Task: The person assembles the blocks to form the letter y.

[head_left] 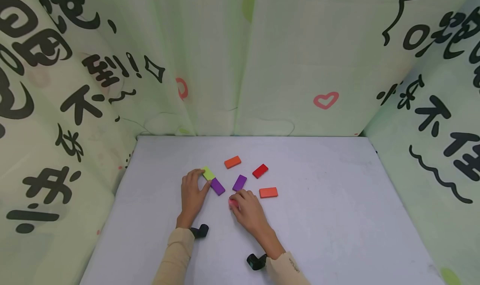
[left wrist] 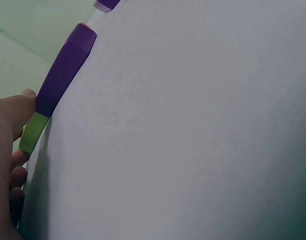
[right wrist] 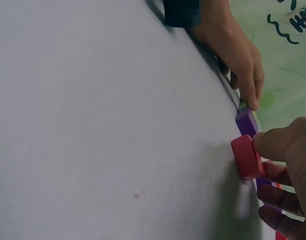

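Several flat coloured blocks lie on a pale grey table (head_left: 318, 218). My left hand (head_left: 202, 178) pinches a yellow-green block (head_left: 208, 173) between forefinger and thumb. That block lies end to end with a purple block (head_left: 217, 186). In the left wrist view the thumb (left wrist: 20, 105) touches the seam between the yellow-green block (left wrist: 34, 131) and the purple block (left wrist: 65, 67). My right hand (head_left: 237, 201) grips a pink-red block (head_left: 233, 203), which stands on edge on the table in the right wrist view (right wrist: 246, 156), held by the thumb (right wrist: 275, 142).
Loose blocks lie beyond the hands: an orange one (head_left: 232, 162), a red one (head_left: 260, 171), a second purple one (head_left: 239, 182) and another orange one (head_left: 268, 192). Printed green curtains (head_left: 240, 60) close off the table's back and both sides.
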Tool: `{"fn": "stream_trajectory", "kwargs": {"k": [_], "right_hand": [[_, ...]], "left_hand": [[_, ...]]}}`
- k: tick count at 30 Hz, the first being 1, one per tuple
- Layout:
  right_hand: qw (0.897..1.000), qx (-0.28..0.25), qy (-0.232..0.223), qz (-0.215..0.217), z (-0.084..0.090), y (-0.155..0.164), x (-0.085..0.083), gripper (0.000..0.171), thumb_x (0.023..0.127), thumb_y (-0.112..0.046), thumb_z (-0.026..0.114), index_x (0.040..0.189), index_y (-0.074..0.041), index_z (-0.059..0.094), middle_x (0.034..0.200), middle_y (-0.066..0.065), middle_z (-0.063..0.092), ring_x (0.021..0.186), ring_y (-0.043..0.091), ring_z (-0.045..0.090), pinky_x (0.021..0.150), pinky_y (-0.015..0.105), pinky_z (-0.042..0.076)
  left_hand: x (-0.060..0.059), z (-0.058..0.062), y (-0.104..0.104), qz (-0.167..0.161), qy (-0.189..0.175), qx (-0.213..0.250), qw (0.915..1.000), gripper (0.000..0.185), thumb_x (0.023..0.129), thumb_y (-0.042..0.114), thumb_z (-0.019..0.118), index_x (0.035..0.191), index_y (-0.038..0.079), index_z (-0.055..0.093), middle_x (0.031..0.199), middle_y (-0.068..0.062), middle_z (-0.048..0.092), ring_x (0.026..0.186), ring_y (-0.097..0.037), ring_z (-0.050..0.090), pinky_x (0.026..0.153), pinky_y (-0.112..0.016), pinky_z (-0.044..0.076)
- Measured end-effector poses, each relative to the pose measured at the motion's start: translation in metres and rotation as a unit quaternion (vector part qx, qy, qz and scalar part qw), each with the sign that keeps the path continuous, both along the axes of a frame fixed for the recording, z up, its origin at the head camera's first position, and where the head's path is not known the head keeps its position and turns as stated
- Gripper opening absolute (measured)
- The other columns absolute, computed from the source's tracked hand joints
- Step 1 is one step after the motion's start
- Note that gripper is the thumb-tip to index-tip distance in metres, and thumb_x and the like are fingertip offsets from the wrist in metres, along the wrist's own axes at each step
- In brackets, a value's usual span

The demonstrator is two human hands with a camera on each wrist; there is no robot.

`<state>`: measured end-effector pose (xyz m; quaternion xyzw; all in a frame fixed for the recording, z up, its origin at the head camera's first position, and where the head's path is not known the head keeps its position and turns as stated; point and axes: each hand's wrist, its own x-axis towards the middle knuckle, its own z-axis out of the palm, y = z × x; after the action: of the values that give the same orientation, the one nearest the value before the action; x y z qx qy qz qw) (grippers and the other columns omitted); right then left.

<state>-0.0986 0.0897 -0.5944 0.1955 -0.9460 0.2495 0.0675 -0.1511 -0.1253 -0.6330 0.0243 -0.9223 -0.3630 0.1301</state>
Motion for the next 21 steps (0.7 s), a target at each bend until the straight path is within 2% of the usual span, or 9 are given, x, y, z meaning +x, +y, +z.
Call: {"fn": "stream_trajectory", "kwargs": {"k": [4,8,12,16,21], "right_hand": [[1.0,-0.003,-0.023,-0.002,-0.001,0.001,0.003,0.022,0.093,-0.02,0.08,0.114,-0.013,0.075,0.108,0.001,0.069,0.098,0.017,0.062,0.084,0.032,0.055],[1.0,-0.02,-0.022,-0.002,-0.003,0.003,0.004,0.023,0.093,-0.018,0.08,0.114,-0.013,0.075,0.109,0.001,0.069,0.097,0.017,0.062,0.084,0.032,0.056],[0.997,-0.077,0.0,-0.015,-0.008,0.005,0.0,0.024,0.093,-0.012,0.078,0.117,-0.011,0.075,0.113,0.004,0.07,0.103,0.02,0.061,0.087,0.034,0.057],[0.987,-0.153,0.035,-0.04,-0.012,0.006,-0.007,0.026,0.093,-0.004,0.075,0.119,-0.007,0.074,0.119,0.007,0.068,0.112,0.024,0.059,0.093,0.039,0.055],[0.978,-0.186,0.063,-0.064,-0.015,0.005,-0.016,0.029,0.093,-0.002,0.074,0.121,-0.003,0.071,0.125,0.013,0.064,0.119,0.03,0.058,0.1,0.046,0.053]], "left_hand": [[0.001,0.0,0.0,-0.003,0.002,0.003,1.0,0.049,0.098,0.031,0.074,0.14,0.012,0.058,0.15,-0.011,0.052,0.135,-0.035,0.048,0.113,-0.052,0.041],[0.002,0.001,0.0,-0.015,0.013,0.003,0.9998,0.05,0.098,0.032,0.074,0.141,0.014,0.058,0.154,-0.01,0.049,0.14,-0.034,0.044,0.115,-0.055,0.038],[0.002,0.0,-0.001,-0.038,0.028,-0.007,0.9989,0.052,0.096,0.032,0.075,0.142,0.016,0.058,0.159,-0.009,0.046,0.146,-0.035,0.04,0.116,-0.059,0.035],[0.003,0.002,-0.001,-0.062,0.035,-0.014,0.9974,0.054,0.093,0.033,0.078,0.142,0.019,0.061,0.162,-0.007,0.045,0.149,-0.034,0.038,0.111,-0.062,0.037],[0.004,0.003,0.0,-0.073,0.034,-0.034,0.9962,0.053,0.092,0.035,0.079,0.14,0.02,0.064,0.161,-0.006,0.047,0.152,-0.033,0.039,0.114,-0.065,0.036]]}}
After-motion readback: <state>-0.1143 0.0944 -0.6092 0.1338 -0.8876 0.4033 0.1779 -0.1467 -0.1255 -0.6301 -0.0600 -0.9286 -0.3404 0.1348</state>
